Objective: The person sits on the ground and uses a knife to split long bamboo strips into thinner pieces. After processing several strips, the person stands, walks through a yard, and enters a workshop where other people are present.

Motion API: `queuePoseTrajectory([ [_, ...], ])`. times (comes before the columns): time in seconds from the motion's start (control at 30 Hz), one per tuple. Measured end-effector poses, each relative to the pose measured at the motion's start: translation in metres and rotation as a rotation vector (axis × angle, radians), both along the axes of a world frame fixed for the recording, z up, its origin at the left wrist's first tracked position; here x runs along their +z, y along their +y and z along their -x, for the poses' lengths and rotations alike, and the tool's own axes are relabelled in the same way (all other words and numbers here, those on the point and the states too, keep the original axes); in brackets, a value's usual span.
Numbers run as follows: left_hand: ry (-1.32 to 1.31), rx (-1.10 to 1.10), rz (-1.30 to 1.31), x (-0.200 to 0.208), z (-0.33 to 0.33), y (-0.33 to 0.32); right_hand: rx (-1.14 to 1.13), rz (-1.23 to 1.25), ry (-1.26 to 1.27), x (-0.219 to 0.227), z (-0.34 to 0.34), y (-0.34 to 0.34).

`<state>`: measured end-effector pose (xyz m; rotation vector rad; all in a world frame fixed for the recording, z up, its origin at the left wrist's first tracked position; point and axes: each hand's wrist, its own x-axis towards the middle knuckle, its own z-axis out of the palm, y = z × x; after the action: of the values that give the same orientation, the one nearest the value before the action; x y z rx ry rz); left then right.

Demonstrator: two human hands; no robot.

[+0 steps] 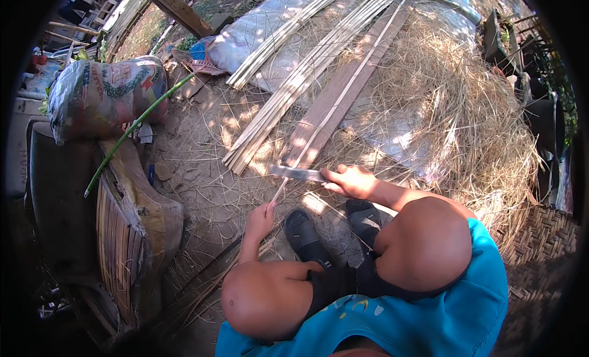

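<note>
You are squatting in a teal garment (423, 314), and your dark footwear (300, 231) is resting on brown earth (184, 142) littered with straw-like shavings. To your right, a woven mat (546, 253) is covering the ground, while to your left a worn wooden piece with a slatted side (119, 234) is standing. A green stick (132, 133) is slanting across it, in front of a bulging printed sack (110, 90). Beyond the mat, a tangled heap of pale shavings (472, 105) is spreading over a whitish sheet (399, 145). Sunlight is falling in patches, and farther off a wooden post (178, 13) is leaning at the upper left.

Your left hand (261, 219) is pinching the near end of a pale strip (280, 190) just ahead of your feet. Your right hand (353, 182) is gripping the handle of a knife (300, 173), its fingers curling closed, and the grey blade is crossing the strip. Slender and straw-coloured, the strip is running away from you past the blade and along a flat brown plank (350, 69). Beside the plank, on its left, more long pale strips (319, 69) are lying in a loose bundle, sunlit and nearly parallel to it
</note>
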<state>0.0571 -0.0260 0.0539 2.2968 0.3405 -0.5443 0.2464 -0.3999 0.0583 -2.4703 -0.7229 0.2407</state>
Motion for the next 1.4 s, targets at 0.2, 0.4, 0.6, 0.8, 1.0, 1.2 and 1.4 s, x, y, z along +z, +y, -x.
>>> queuePoseTrajectory([
  [0.2, 0.279, 0.109, 0.027, -0.003, 0.108, 0.119, -0.382, 0.05, 0.075, -0.014, -0.05, -0.042],
  [0.4, 0.003, -0.002, 0.178, -0.012, 0.005, 0.026, 0.317, 0.075, 0.043, -0.004, 0.016, 0.001],
  [0.6, 0.091, 0.103, 0.258, -0.025, 0.001, 0.039, -0.163, -0.042, 0.174, -0.02, -0.012, -0.003],
  [0.8, -0.018, 0.044, 0.152, -0.02, 0.015, 0.053, -0.619, 0.133, 0.059, 0.008, -0.082, -0.102],
  [1.0, -0.124, -0.025, -0.033, -0.013, -0.003, 0.015, -0.25, -0.009, -0.075, -0.001, -0.005, -0.031],
  [1.2, -0.078, -0.196, -0.493, -0.004, 0.011, 0.015, -0.247, 0.085, 0.0, -0.014, -0.028, -0.04],
  [1.4, -0.05, -0.217, -0.434, -0.003, -0.005, -0.002, -0.339, 0.152, 0.048, -0.021, -0.05, -0.026],
])
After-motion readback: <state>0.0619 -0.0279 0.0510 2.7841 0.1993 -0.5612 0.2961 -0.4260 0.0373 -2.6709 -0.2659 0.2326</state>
